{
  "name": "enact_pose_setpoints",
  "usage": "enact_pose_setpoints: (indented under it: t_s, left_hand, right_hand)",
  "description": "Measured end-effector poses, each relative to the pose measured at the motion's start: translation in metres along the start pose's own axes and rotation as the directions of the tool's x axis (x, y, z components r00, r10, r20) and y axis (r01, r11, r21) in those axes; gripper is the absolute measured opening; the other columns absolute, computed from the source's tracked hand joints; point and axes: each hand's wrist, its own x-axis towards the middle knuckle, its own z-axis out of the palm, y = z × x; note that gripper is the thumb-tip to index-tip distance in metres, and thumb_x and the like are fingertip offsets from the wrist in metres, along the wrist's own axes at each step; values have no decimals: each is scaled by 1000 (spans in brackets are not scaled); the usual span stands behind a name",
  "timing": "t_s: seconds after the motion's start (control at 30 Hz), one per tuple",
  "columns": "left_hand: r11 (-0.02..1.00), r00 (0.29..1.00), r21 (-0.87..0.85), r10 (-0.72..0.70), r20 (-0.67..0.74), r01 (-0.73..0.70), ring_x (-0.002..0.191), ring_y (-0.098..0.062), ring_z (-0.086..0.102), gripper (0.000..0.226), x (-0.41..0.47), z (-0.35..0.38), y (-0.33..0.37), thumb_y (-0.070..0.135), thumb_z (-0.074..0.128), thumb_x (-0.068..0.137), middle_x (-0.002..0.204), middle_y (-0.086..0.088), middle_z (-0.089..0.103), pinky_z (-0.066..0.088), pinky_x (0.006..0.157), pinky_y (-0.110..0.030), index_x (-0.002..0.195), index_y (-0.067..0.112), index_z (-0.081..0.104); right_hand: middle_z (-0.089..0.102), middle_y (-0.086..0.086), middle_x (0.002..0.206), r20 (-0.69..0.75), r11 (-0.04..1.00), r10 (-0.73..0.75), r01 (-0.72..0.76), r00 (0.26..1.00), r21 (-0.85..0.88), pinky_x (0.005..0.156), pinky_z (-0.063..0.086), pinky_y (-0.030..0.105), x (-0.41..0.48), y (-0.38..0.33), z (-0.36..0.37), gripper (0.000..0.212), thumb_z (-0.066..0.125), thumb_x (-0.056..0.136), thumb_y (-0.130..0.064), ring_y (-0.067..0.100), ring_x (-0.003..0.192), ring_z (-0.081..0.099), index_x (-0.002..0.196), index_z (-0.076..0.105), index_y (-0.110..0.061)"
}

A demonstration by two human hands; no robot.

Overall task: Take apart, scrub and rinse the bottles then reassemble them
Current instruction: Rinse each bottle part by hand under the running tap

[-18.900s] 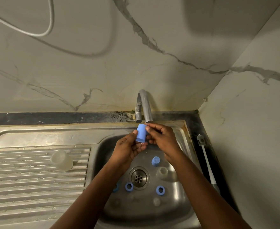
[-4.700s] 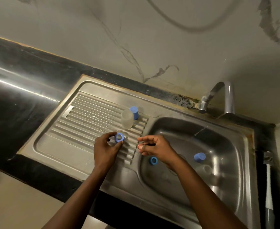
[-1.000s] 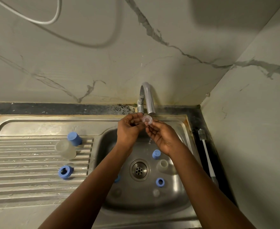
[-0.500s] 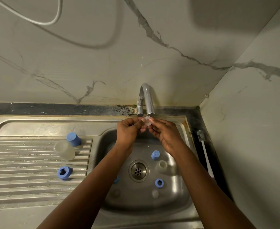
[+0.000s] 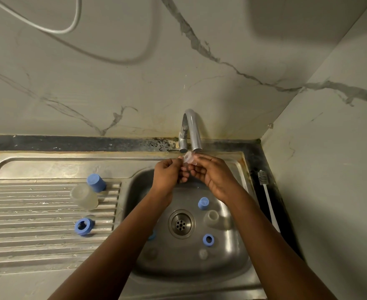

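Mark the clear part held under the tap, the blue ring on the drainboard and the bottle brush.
clear part (image 5: 188, 158): head view, on its round rim.
blue ring (image 5: 89, 226): head view, on its outer wall.
bottle brush (image 5: 262, 176): head view, on its bristle head.

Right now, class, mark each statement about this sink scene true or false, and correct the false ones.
1. The left hand and right hand hold a clear part under the tap. True.
2. The brush lies in the basin. False: it lies outside the sink, on its right.
3. A blue ring lies on the drainboard. True.
4. The drainboard holds only that ring. False: a blue cap and a clear cup are there too.
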Motion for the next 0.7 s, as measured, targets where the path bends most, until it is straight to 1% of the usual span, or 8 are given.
enact_pose_setpoints:
  t_s: [0.1,0.23,0.3,0.37,0.43,0.5,0.57,0.7]
  left_hand:
    - [999,999,5,-41,11,41,63,-17,63,30,0,-3,-1,21,54,111,74,-11,66,55,63,-29,98,0,70]
    - [1000,1000,2,3,5,-3,74,-20,67,19,0,-4,-6,15,59,108,88,-15,71,61,72,-31,106,0,70]
    - [999,999,-18,29,32,-28,77,-21,68,21,0,-3,-6,17,60,108,90,-15,71,62,77,-32,109,0,73]
    - [999,997,-25,33,75,-31,78,-21,69,24,-2,-1,-4,21,63,106,87,-17,72,61,79,-33,102,2,77]
    - [999,993,-15,40,111,-39,80,-24,68,23,-3,-1,-3,22,68,104,89,-21,73,60,82,-34,100,2,78]
    - [998,991,-10,66,114,-66,85,-28,66,23,-3,-1,-3,18,68,103,97,-30,73,60,84,-34,105,-2,78]
    - [996,992,-14,86,92,-85,86,-31,64,24,-2,-3,-4,17,67,103,102,-37,71,59,88,-39,108,-5,76]
    - [998,999,-68,15,43,-12,89,-31,66,29,1,-8,-5,21,63,106,98,-25,74,56,97,-47,109,-4,76]
  right_hand:
    - [77,13,93,-10,995,-54,52,999,-84,74,60,27,2,6,-2,18,70,98,-7,17,83,72,115,75,-4]
    - [74,8,77,-128,967,-128,96,983,-236,64,57,25,-1,2,-3,14,78,95,-21,14,70,66,94,80,-7]
    - [72,7,69,-177,935,-190,123,966,-334,59,54,25,-1,-1,-5,19,80,93,-25,14,62,62,81,79,-11]
    - [70,7,63,-188,883,-264,159,946,-441,56,52,26,-2,-2,-5,28,81,92,-31,15,56,59,70,76,-15]
    - [70,7,61,-173,853,-304,186,937,-488,56,53,26,-2,-3,-4,32,81,91,-35,16,54,59,66,74,-17]
    - [72,8,65,-148,860,-295,194,944,-472,59,55,27,-1,-3,-3,28,79,93,-35,16,57,62,73,78,-16]
    - [74,7,71,-114,886,-258,189,959,-423,63,57,27,0,-3,-1,21,76,96,-31,15,63,65,87,81,-13]
    - [78,14,91,-52,930,-192,165,980,-328,73,59,30,2,2,-1,16,69,101,-23,18,79,71,105,79,-11]
